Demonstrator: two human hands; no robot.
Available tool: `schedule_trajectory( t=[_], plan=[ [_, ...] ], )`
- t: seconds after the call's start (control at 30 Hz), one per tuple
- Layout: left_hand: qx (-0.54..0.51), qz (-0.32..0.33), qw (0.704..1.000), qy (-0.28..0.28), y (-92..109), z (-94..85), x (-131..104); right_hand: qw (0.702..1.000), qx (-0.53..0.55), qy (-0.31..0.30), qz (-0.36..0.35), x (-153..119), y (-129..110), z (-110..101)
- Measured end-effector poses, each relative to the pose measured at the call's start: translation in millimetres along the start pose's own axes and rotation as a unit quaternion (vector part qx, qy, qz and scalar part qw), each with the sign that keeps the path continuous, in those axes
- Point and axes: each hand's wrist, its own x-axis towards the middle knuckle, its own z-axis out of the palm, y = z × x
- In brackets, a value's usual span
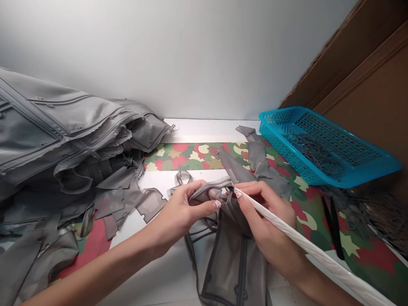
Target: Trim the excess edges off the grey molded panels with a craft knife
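My left hand point(194, 204) is closed on the folded upper edge of a grey rubbery sheet piece point(228, 255), which hangs down toward the front of the table. Close beside it, my right hand point(264, 204) is closed round the dark tip of a long white-wrapped tool point(296, 233). That tip touches the grey piece between my two hands. The tool's white length runs off to the lower right, over my right wrist. Exactly what the tip does at the edge is too small to tell.
A large pile of grey sheets point(95, 123) stands at the left, with loose scraps point(117, 199) before it. At the right are a blue basket point(353, 170) holding dark thin strips, black tweezers or scissors point(333, 225), more strips point(376, 216) and cardboard point(366, 80).
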Motion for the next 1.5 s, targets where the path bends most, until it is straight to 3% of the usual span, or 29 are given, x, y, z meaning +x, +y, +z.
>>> schedule_trajectory(
  t=[0.17, 0.27, 0.33, 0.43, 0.6, 0.77, 0.87, 1.1, 1.23, 1.4, 1.5],
  plan=[
    [-0.054, -0.021, 0.997, -0.045, 4.7, -0.8, -1.2, 0.999, -0.027, 0.03, 0.001, 2.2, 1.3, -3.5],
    [-0.048, -0.045, 0.998, -0.015, 4.7, -2.3, -0.2, 1.0, -0.013, 0.022, 0.009, 3.9, 1.0, -5.1],
    [-0.027, -0.061, 0.998, 0.011, 2.7, -3.9, 1.5, 1.0, 0.011, 0.018, 0.023, 5.4, 0.7, -5.9],
    [0.024, -0.06, 0.998, -0.011, -1.0, -6.8, 4.6, 0.992, 0.109, -0.007, 0.061, 7.9, 1.1, -6.7],
    [0.176, -0.014, 0.982, -0.071, -3.0, -9.8, 6.0, 0.921, 0.351, -0.1, 0.14, 11.2, 1.4, -5.3],
    [0.266, 0.043, 0.961, -0.055, 0.0, -8.3, 2.6, 0.886, 0.417, -0.134, 0.152, 12.0, -0.1, -6.8],
    [0.243, 0.071, 0.968, -0.011, 4.7, -8.8, 1.4, 0.884, 0.413, -0.153, 0.159, 12.9, -0.4, -12.5],
    [0.033, 0.041, 0.998, 0.037, 13.1, -10.5, 3.1, 0.884, 0.359, -0.23, 0.192, 12.5, -1.4, -19.3],
    [0.032, 0.042, 0.996, 0.07, 13.1, -8.2, 2.5, 0.86, 0.383, -0.242, 0.234, 10.2, -0.3, -16.2],
    [0.066, 0.015, 0.996, 0.052, 12.7, -9.8, 1.0, 0.834, 0.412, -0.25, 0.267, 10.2, -0.4, -14.1],
    [0.046, -0.001, 0.999, -0.014, 13.9, -14.4, 1.2, 0.828, 0.429, -0.24, 0.27, 10.7, 0.0, -13.3]
  ],
)
